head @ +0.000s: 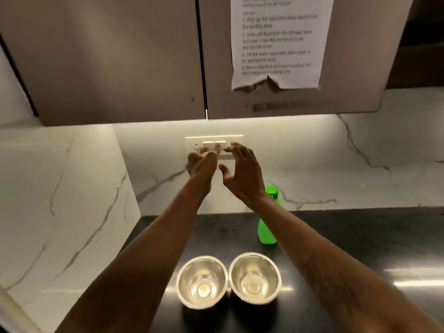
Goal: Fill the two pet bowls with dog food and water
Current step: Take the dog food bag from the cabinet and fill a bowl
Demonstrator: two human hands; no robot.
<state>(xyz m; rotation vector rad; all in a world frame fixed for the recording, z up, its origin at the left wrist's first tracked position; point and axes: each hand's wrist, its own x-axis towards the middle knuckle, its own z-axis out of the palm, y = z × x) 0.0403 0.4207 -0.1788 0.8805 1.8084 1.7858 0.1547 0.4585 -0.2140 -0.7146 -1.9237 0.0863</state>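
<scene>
Two shiny steel bowls stand side by side on the dark counter, the left bowl (202, 282) and the right bowl (254, 278); both look empty. A green bottle (266, 233) with a green cap stands upright behind the right bowl, partly hidden by my right forearm. Both arms are stretched out above the bowls toward the back wall. My left hand (201, 162) is loosely curled in front of the switch panel and holds nothing. Beside it, my right hand (241, 174) has its fingers spread and is empty.
A white switch panel (234, 140) sits on the marble back wall. Brown wall cabinets (120, 56) hang overhead, with a printed paper sheet (278, 42) taped to the right door. A marble side wall (62, 200) closes the counter's left end. The dark counter (360, 248) runs to the right.
</scene>
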